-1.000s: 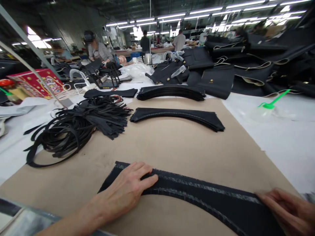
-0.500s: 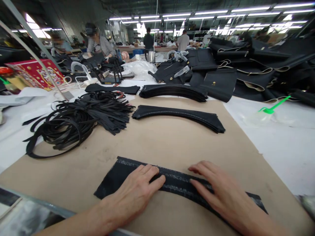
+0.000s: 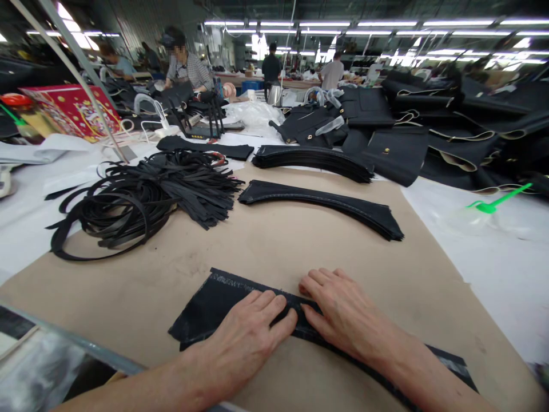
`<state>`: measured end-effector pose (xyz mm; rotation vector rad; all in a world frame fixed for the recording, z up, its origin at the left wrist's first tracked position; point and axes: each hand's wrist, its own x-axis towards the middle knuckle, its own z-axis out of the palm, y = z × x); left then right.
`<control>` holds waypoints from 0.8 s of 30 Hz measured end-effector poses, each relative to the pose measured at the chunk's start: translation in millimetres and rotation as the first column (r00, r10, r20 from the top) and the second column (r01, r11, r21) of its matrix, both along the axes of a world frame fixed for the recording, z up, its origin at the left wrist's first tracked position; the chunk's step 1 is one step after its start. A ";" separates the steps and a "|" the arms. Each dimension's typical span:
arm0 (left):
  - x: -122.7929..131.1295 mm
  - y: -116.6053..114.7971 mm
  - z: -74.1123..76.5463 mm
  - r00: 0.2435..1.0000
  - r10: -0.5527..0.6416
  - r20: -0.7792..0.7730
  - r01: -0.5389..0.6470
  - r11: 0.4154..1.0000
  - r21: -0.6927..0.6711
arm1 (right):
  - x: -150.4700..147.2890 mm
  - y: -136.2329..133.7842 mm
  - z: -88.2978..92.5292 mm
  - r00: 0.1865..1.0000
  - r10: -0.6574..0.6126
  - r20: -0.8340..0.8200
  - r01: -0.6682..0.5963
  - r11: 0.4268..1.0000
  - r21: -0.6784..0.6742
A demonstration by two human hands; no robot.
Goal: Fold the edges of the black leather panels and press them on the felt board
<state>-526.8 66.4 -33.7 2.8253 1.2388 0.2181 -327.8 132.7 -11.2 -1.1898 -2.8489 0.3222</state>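
Note:
A curved black panel (image 3: 206,306), leather-like, lies across the brown sheet close to me, with a pale rough band along its upper edge at the left. My left hand (image 3: 253,326) presses on its middle, fingers curled over the far edge and thumb bent in towards them. Right beside it, my right hand (image 3: 343,309) pinches the same stretch of edge between thumb and fingers. The edge between the two hands looks folded over. My right forearm covers part of the panel, whose right end (image 3: 452,363) shows beyond it.
Ahead are two stacks of curved black pieces, a nearer one (image 3: 317,206) and a farther one (image 3: 309,160). Black straps (image 3: 124,212) lie coiled at left. Black bag parts (image 3: 398,151) pile up at back right, near a green-tipped bottle (image 3: 486,207). A co-worker (image 3: 189,66) is at back left.
My right hand has moved left along the panel, close to my left hand, and its fingers have closed on the edge. My left hand stays on the panel's middle. The view has shifted slightly.

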 end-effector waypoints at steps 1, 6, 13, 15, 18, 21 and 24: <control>0.1 0.1 -0.3 1.000 0.000 -0.001 0.000 1.000 -0.004 | -0.1 -0.2 -0.4 1.000 0.003 0.004 -0.003 1.000 0.005; 0.7 1.3 0.7 1.000 -0.003 -0.001 0.003 1.000 -0.022 | 0.5 -0.5 -1.4 1.000 0.018 0.017 -0.019 1.000 0.012; 0.5 -1.5 -0.8 0.999 0.042 0.025 -0.043 0.998 0.047 | 5.4 -0.9 -2.8 1.000 0.013 -0.029 -0.014 1.000 -0.027; 0.3 -1.6 -2.2 0.998 0.046 0.037 -0.048 0.997 0.068 | 7.9 -1.1 -4.7 0.997 0.012 -0.077 -0.015 0.999 -0.037; 0.3 -1.2 -3.5 0.999 0.034 0.039 -0.036 0.998 0.048 | 10.4 0.1 -7.3 0.987 0.011 -0.163 -0.020 0.998 -0.054; 0.5 -1.3 -4.7 0.999 0.026 0.044 -0.029 0.998 0.050 | 12.6 1.8 -10.0 0.979 0.035 -0.200 -0.049 0.997 -0.065; 0.2 -1.5 -7.1 0.999 0.019 0.040 -0.023 0.996 0.083 | 19.2 0.4 -13.7 0.968 0.078 -0.239 -0.091 0.995 -0.045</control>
